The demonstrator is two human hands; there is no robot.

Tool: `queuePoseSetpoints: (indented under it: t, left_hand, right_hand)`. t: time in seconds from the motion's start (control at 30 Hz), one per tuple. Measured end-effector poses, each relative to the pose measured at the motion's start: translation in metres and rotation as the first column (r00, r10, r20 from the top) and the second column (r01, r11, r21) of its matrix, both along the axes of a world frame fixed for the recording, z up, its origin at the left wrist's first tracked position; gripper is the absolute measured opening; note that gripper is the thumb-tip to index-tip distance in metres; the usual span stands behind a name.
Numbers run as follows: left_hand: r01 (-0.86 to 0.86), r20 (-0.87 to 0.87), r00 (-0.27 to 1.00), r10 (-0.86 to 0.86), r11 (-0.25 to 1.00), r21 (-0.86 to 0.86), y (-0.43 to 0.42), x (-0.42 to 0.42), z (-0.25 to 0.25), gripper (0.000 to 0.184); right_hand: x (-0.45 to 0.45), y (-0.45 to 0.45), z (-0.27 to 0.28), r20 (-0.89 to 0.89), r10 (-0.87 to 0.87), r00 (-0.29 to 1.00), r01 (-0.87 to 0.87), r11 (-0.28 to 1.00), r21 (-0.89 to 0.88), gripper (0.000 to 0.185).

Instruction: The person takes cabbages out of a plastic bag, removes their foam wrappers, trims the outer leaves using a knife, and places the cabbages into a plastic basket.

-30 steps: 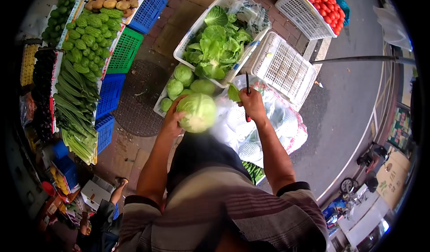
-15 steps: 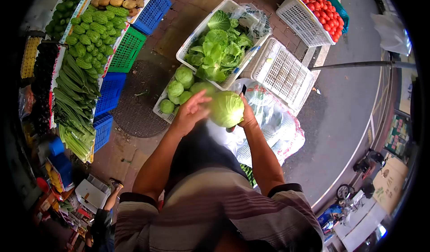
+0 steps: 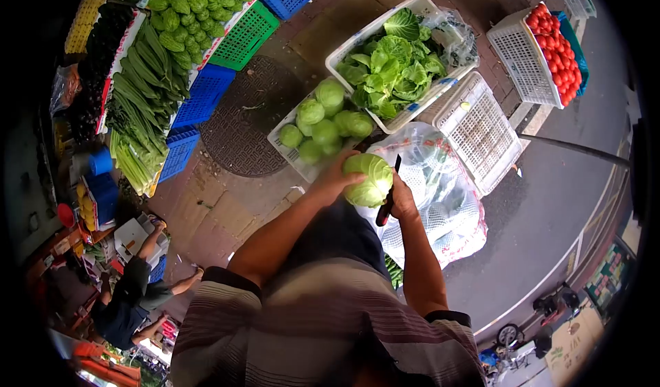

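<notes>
A pale green cabbage (image 3: 369, 181) sits in my left hand (image 3: 334, 182), whose thumb and fingers curl round its left side. In my right hand (image 3: 401, 198) is a knife (image 3: 387, 207) with a dark blade pointing away from me and a dark, partly red handle. The knife lies close along the cabbage's right side; whether the blade touches it I cannot tell. Just beyond my left hand, a white crate (image 3: 283, 120) contains several whole cabbages (image 3: 325, 132). Behind that, a larger white crate (image 3: 335, 58) is filled with loose green leaves (image 3: 393, 67).
A clear plastic bag (image 3: 440, 212) of netted goods lies by my right hand, beside a white slatted crate (image 3: 481, 136). Red tomatoes (image 3: 555, 57) fill a crate near the road. Bitter melons (image 3: 196, 9) and long green gourds (image 3: 144, 78) line the left. A person (image 3: 130, 301) is at lower left.
My left hand, spread and blurred beside the cabbage before, has closed on it. The knife in my right hand shows more fully. The view has shifted, so the crates appear further right.
</notes>
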State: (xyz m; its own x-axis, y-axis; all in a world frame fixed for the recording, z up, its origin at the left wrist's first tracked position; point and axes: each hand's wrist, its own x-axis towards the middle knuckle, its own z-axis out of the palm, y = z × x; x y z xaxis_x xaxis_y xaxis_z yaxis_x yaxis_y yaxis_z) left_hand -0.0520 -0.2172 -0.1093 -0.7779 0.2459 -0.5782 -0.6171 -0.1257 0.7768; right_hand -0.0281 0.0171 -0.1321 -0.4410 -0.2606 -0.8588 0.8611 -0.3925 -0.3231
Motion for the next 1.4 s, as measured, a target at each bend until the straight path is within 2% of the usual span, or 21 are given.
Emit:
queuePoseSetpoints:
  t: [0.03,0.07,0.1,0.13,0.17,0.2,0.23,0.3,0.33,0.4,0.47,0.57,0.67,0.77,0.83,0.9,1.0,1.1,1.2,1.3,1.4]
  left_hand:
    - [-0.046,0.084,0.996,0.041,0.997,0.056,-0.006,0.016,-0.026,0.077]
    - [-0.139,0.216,0.970,0.109,0.982,0.130,-0.012,0.028,-0.034,0.070]
    - [-0.250,0.348,0.921,0.176,0.951,0.180,-0.017,0.040,-0.041,0.063]
    - [-0.237,0.299,0.937,0.179,0.956,0.172,-0.026,0.059,-0.067,0.061]
    - [-0.220,0.246,0.953,0.175,0.961,0.168,-0.036,0.066,-0.084,0.058]
    - [-0.275,0.322,0.928,0.188,0.929,0.249,-0.047,0.074,-0.101,0.057]
    - [-0.334,0.401,0.895,0.194,0.888,0.317,-0.056,0.066,-0.094,0.056]
    - [-0.442,0.437,0.828,0.350,0.888,0.127,-0.064,0.077,-0.129,0.059]
    - [-0.576,0.541,0.724,0.428,0.806,0.134,-0.065,0.054,-0.107,0.061]
    - [-0.579,0.507,0.745,0.433,0.797,0.169,-0.077,0.049,-0.153,0.067]
    - [-0.607,0.492,0.701,0.516,0.794,0.034,-0.080,0.039,-0.175,0.067]
    - [-0.593,0.486,0.680,0.549,0.802,-0.076,-0.078,0.027,-0.222,0.067]
    - [-0.474,0.403,0.792,0.459,0.878,-0.067,-0.070,0.028,-0.278,0.075]
    - [-0.451,0.362,0.715,0.597,0.791,-0.414,-0.042,0.036,-0.336,0.082]
    - [-0.391,0.364,0.769,0.525,0.837,-0.382,-0.035,0.034,-0.358,0.088]
    - [-0.352,0.312,0.799,0.514,0.821,-0.450,-0.021,0.050,-0.408,0.093]
    - [-0.261,0.230,0.870,0.437,0.802,-0.537,0.000,0.061,-0.446,0.095]
    - [-0.119,0.244,0.915,0.321,0.793,-0.598,0.021,0.032,-0.402,0.091]
    - [-0.114,0.258,0.914,0.312,0.811,-0.574,0.027,0.052,-0.439,0.090]
    - [-0.181,0.322,0.820,0.473,0.748,-0.639,0.004,0.042,-0.434,0.097]
    - [-0.241,0.256,0.629,0.734,0.497,-0.834,-0.032,0.025,-0.455,0.106]
  right_hand:
    - [0.001,0.000,0.005,0.067,0.111,0.992,-0.119,0.985,0.128,0.053]
    - [0.006,0.001,0.004,-0.062,0.248,0.967,-0.238,0.961,0.141,0.054]
    - [0.010,-0.003,0.003,-0.037,0.257,0.966,-0.242,0.942,0.233,0.060]
    - [0.008,-0.010,0.009,-0.015,0.263,0.965,-0.244,0.914,0.325,0.067]
    - [0.015,-0.008,-0.005,0.018,0.233,0.972,-0.226,0.920,0.319,0.068]
    - [0.025,-0.002,-0.019,0.020,0.185,0.983,-0.183,0.941,0.284,0.057]
    - [0.027,-0.001,-0.023,0.029,0.177,0.984,-0.178,0.944,0.279,0.057]
    - [0.032,0.001,-0.029,0.025,0.178,0.984,-0.178,0.942,0.285,0.057]
    - [0.034,0.000,-0.033,0.036,0.184,0.982,-0.187,0.935,0.302,0.060]
    - [0.030,-0.001,-0.027,0.072,0.217,0.974,-0.228,0.924,0.307,0.073]
    - [0.028,-0.005,-0.015,0.064,0.235,0.970,-0.243,0.920,0.306,0.072]
    - [0.035,0.000,-0.032,0.039,0.245,0.969,-0.244,0.913,0.328,0.071]
    - [0.040,0.004,-0.039,0.031,0.224,0.974,-0.222,0.919,0.327,0.070]
    - [0.042,0.006,-0.050,-0.006,0.204,0.979,-0.190,0.923,0.335,0.072]
    - [0.041,0.009,-0.052,0.022,0.209,0.978,-0.205,0.921,0.332,0.071]
    - [0.050,0.018,-0.062,0.026,0.176,0.984,-0.176,0.940,0.293,0.066]
    - [0.056,0.018,-0.066,0.052,0.103,0.993,-0.113,0.948,0.298,0.067]
    - [0.069,0.022,-0.080,0.028,0.111,0.993,-0.115,0.967,0.226,0.067]
    - [0.061,0.009,-0.076,0.066,0.159,0.985,-0.167,0.976,0.139,0.071]
    - [0.063,0.011,-0.081,0.064,0.175,0.982,-0.183,0.972,0.150,0.069]
    - [0.069,0.017,-0.084,0.087,0.126,0.988,-0.137,0.982,0.132,0.068]
